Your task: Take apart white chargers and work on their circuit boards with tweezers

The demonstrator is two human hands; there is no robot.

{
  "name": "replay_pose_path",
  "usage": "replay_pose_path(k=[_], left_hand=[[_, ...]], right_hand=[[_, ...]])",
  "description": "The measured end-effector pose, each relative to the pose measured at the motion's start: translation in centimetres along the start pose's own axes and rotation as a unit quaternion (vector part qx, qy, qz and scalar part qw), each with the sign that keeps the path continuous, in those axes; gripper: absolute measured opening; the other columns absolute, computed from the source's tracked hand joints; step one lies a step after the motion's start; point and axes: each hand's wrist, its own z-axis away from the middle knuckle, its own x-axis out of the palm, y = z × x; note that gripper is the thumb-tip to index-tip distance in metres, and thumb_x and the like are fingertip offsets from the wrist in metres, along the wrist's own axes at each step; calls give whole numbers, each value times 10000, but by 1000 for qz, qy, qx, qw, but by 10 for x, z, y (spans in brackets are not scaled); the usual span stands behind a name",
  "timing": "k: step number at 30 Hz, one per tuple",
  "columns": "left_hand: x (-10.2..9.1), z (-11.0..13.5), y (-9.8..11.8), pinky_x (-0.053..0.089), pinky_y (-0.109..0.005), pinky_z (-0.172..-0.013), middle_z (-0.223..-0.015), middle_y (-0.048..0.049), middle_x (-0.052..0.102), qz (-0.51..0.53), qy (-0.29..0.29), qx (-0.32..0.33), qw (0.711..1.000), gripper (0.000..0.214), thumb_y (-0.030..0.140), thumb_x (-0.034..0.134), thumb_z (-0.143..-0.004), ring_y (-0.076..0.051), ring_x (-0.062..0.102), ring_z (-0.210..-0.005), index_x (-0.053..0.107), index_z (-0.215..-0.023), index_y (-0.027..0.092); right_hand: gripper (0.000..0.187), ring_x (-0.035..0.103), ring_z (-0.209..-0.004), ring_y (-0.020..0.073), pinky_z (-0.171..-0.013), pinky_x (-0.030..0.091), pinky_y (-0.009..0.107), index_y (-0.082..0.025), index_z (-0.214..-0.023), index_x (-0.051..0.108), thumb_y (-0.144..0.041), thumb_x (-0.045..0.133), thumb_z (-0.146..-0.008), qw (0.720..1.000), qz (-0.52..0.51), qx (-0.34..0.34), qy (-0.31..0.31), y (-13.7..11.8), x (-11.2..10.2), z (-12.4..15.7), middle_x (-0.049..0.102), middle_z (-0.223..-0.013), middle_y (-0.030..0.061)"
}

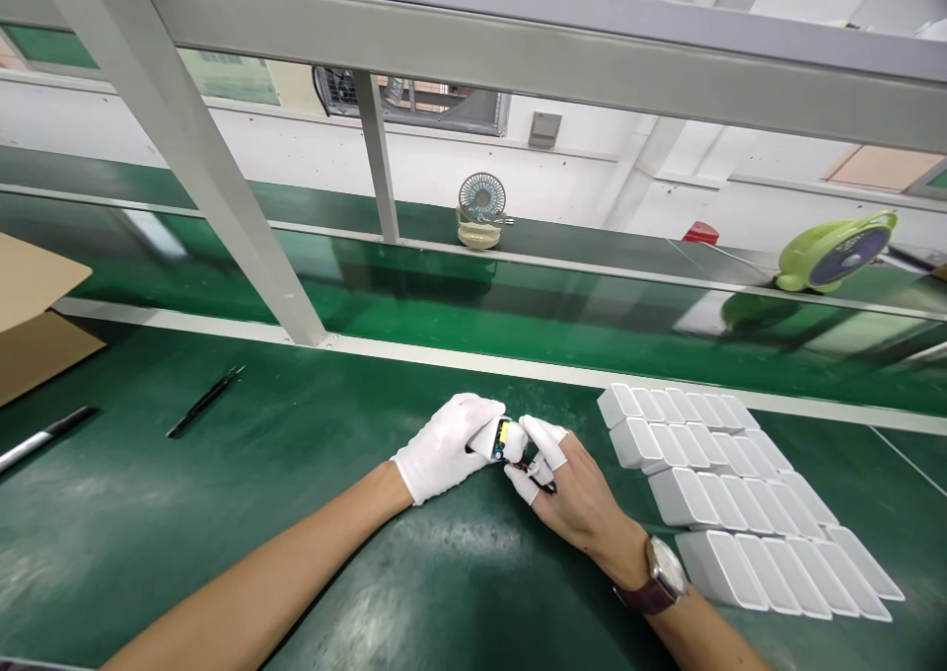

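Observation:
My left hand [445, 446], in a white glove, is closed around a small white casing [497, 441] that shows a yellow and blue part at its open end. My right hand [568, 488] wears white finger cots and a wristwatch. Its fingertips pinch the same small casing from the right, where thin red and black wires stick out. Both hands rest on the green bench mat [296, 513] at the middle of the view.
Several rows of white rectangular casings [729, 488] lie just right of my hands. Black tweezers [205, 401] and a pen-like tool [44, 436] lie at the left, beside a cardboard box [34, 326]. Beyond a grey frame post [222, 187] runs a green conveyor with two small fans.

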Motion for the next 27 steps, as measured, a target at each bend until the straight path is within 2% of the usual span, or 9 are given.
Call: replay_pose_path(k=[5, 8, 11, 15, 19, 21, 23, 25, 27], left_hand=[[0, 0, 0, 484, -488, -1035, -1249, -108, 655, 11, -9, -16, 1000, 479, 248, 658, -894, -283, 600, -1179, 521, -1353, 248], [0, -1, 2, 494, -482, -1033, -1205, -97, 672, 20, -24, -9, 999, 484, 197, 636, -884, -276, 623, -1147, 531, -1352, 262], [2, 3, 3, 496, -466, -1059, -1291, -105, 641, 24, -35, -18, 999, 569, 176, 641, -874, -274, 606, -1208, 485, -1414, 262], [3, 8, 2, 506, -443, -1073, -1443, -95, 562, 38, -73, -99, 992, 703, 340, 684, -884, -282, 584, -1278, 379, -1515, 294], [-5, 0, 2, 549, -397, -1003, -1314, -34, 666, 48, -88, -166, 981, 422, 419, 597, -933, -256, 651, -1174, 589, -1339, 307], [-10, -7, 4, 562, -386, -956, -1203, -20, 710, 51, -97, -197, 974, 320, 450, 571, -941, -250, 677, -1098, 668, -1204, 295], [-15, -13, 7, 577, -375, -883, -1092, -16, 731, 65, -105, -223, 967, 313, 474, 584, -926, -244, 696, -995, 684, -1147, 276], [-17, -15, 9, 583, -372, -846, -1053, -16, 735, 88, -93, -252, 959, 363, 479, 620, -897, -242, 700, -951, 666, -1188, 267], [-16, -14, 10, 576, -386, -890, -1131, -26, 727, 127, -67, -276, 950, 424, 469, 625, -892, -249, 693, -1011, 631, -1263, 264]], right_hand=[[788, 590, -1193, 318, -940, 567, 513, -247, -1581, 169, -218, 624, -938, 1000, -5, -4, -4, 1, 3, 1, 594, -1299, 158], [777, 589, -1197, 314, -959, 561, 507, -228, -1577, 191, -204, 627, -934, 1000, -10, -13, -3, 0, 8, 1, 600, -1292, 161], [747, 591, -1201, 304, -980, 556, 485, -214, -1559, 243, -237, 645, -929, 999, -32, 12, 2, -2, 8, 0, 599, -1295, 161], [628, 580, -1218, 274, -1020, 532, 448, -208, -1504, 352, -332, 616, -947, 989, -130, 76, -1, -5, -4, -7, 583, -1311, 144], [377, 610, -1139, 217, -1009, 529, 409, -223, -1393, 506, -267, 408, -1032, 976, -191, 103, 2, -6, -15, -17, 628, -1220, 108], [360, 618, -1112, 205, -997, 537, 395, -226, -1358, 538, -223, 380, -1034, 979, -178, 100, 5, -5, -14, -20, 647, -1174, 100], [362, 616, -1124, 202, -998, 540, 386, -226, -1351, 542, -189, 400, -1020, 982, -161, 96, 10, -3, -10, -21, 644, -1173, 101], [373, 596, -1188, 206, -1041, 520, 398, -228, -1360, 535, -174, 438, -1004, 984, -151, 95, 22, -1, -4, -18, 630, -1228, 107], [401, 553, -1277, 214, -1104, 478, 422, -234, -1390, 511, -181, 480, -994, 984, -148, 93, 25, 0, 2, -14, 591, -1336, 114]])
